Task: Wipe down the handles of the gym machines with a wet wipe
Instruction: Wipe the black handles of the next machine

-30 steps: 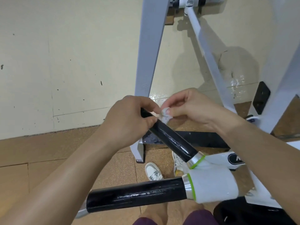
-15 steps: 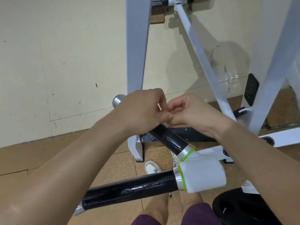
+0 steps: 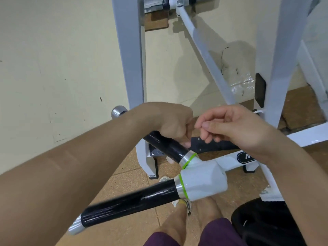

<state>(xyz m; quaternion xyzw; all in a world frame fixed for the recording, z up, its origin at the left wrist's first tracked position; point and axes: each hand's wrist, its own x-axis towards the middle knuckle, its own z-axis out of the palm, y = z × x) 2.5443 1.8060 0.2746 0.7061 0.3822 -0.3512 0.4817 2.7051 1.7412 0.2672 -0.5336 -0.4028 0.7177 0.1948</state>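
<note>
Two black handles stick out of a white joint (image 3: 202,180) with green rings. My left hand (image 3: 170,121) is closed in a fist around the upper handle (image 3: 170,148), near its middle; the handle's chrome end cap (image 3: 118,111) shows beyond my wrist. My right hand (image 3: 230,126) hovers just right of the left fist, above the handle and not touching it, fingers loosely curled with nothing visible in them. The wet wipe is not in sight; it may be hidden under my left fist. The lower handle (image 3: 133,201) is bare and glossy.
A white machine post (image 3: 131,59) and a slanted white bar (image 3: 204,50) stand right behind the handles against the cream wall. A black weight plate (image 3: 262,224) lies at the lower right. My legs and a shoe (image 3: 184,204) are below the handles on the brown tiled floor.
The white wipe pinched between both hands a second ago is no longer visible. My left hand has closed around the upper handle, and my right hand has drawn slightly away to the right.
</note>
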